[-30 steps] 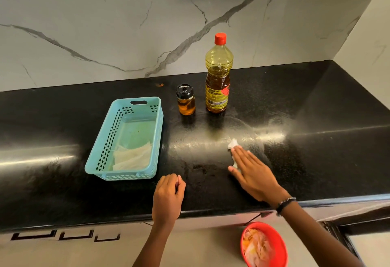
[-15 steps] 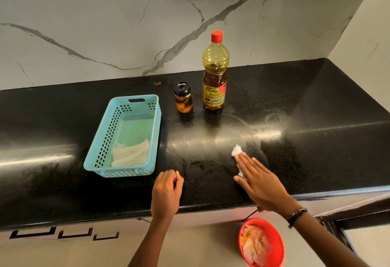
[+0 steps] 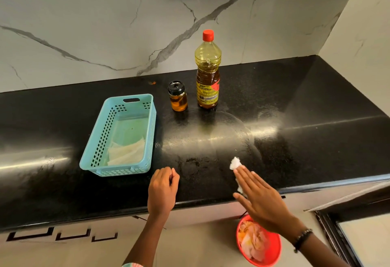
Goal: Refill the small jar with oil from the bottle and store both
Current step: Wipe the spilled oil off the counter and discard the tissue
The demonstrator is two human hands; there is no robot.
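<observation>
Black counter [image 3: 295, 119] against a marble wall. Capped bottle [image 3: 207, 72] upright at rear; small jar [image 3: 177, 96] just left of it, lid on, apart. Blue basket [image 3: 99, 140] farther left, holding white paper. Right hand [image 3: 261, 199] flat, fingers straight, pressing a white tissue [image 3: 234, 163] near the front edge. Left hand [image 3: 162, 188] loosely curled, resting on the counter. Red bin [image 3: 274, 252] below.

Dark bead bracelet [image 3: 302, 239] on R wrist; bare forearms.

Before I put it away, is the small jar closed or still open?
Closed: the small jar stands upright on the counter with its black lid on.
</observation>
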